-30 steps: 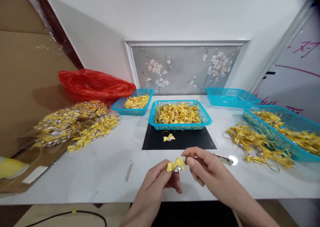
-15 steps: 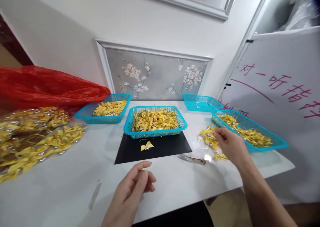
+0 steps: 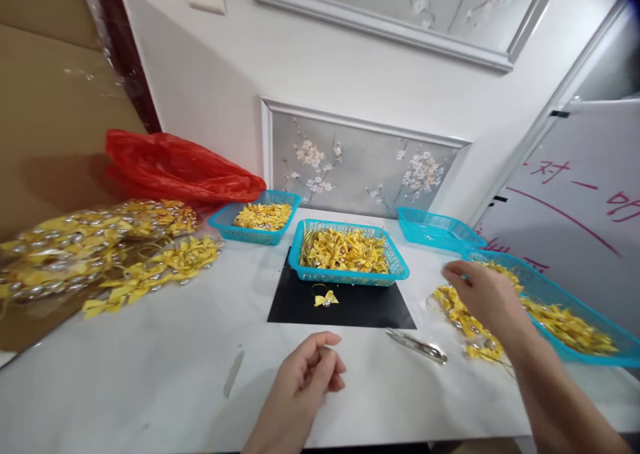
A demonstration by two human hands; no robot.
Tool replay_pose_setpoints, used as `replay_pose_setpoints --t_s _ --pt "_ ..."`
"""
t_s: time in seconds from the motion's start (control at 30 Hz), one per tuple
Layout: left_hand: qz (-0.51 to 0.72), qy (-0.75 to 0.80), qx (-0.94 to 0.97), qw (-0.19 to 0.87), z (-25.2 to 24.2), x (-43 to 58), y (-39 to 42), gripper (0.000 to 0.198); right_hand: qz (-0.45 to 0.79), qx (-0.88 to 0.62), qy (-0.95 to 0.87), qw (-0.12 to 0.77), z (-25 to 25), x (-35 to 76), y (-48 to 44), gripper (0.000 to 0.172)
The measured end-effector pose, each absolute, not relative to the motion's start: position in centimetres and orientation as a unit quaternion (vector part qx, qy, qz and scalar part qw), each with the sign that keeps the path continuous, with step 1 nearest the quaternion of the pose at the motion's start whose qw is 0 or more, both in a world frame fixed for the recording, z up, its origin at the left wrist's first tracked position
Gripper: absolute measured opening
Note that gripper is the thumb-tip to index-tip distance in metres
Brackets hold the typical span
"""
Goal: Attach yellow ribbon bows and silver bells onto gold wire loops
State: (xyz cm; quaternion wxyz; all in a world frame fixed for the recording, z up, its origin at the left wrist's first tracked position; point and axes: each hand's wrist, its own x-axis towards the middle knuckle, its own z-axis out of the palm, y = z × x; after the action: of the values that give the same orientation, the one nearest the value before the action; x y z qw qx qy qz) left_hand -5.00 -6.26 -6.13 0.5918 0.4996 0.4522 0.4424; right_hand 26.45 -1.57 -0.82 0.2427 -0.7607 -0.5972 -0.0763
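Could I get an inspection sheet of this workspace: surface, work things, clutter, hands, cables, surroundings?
Surface: glossy white table bearing a black rectangular mat.
Job's things: yellow fabric bow with silver bead, on the mat; more bows in a blue plastic basket.
Clutter: crumpled red plastic bag; silver metal snips.
Hands: left hand half-curled, nothing visible in it; right hand at loose yellow bows, grip unclear.
Cables: nothing seen.
Surroundings: white wall, framed floral panel, red-lettered white board.
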Motion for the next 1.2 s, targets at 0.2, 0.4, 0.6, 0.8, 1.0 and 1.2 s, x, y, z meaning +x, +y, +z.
replay_pose_setpoints --t_s 0.2,0.4,0.6,0.8,1.0,1.2 --pt "0.482 0.417 0.451 0.624 -7.0 -5.6 -6.3 0.034 0.07 -0.605 -0.76 0.228 0.2 17.8 4.0 0.02" --pt "0.485 0.411 0.434 0.638 -7.1 -5.8 -6.3 0.038 0.154 -0.542 -0.792 0.236 -0.7 14.0 7.9 0.02" --pt "0.48 0.41 0.44 0.639 -7.1 -5.8 -6.3 0.039 0.224 -0.521 -0.773 0.285 -2.0 14.2 9.4 0.027" --pt "0.478 0.411 0.451 0.632 -7.0 -5.7 -6.3 0.038 0.286 -0.532 -0.722 0.338 -1.9 15.8 10.1 0.028" --pt "0.477 0.423 0.444 0.63 -6.9 -5.6 -6.3 0.038 0.375 -0.498 -0.647 0.439 -0.2 16.6 8.5 0.02" --pt "0.507 0.422 0.411 0.629 -6.3 -5.4 -6.3 0.031 0.504 -0.391 -0.586 0.5 1.0 15.0 2.7 0.026"
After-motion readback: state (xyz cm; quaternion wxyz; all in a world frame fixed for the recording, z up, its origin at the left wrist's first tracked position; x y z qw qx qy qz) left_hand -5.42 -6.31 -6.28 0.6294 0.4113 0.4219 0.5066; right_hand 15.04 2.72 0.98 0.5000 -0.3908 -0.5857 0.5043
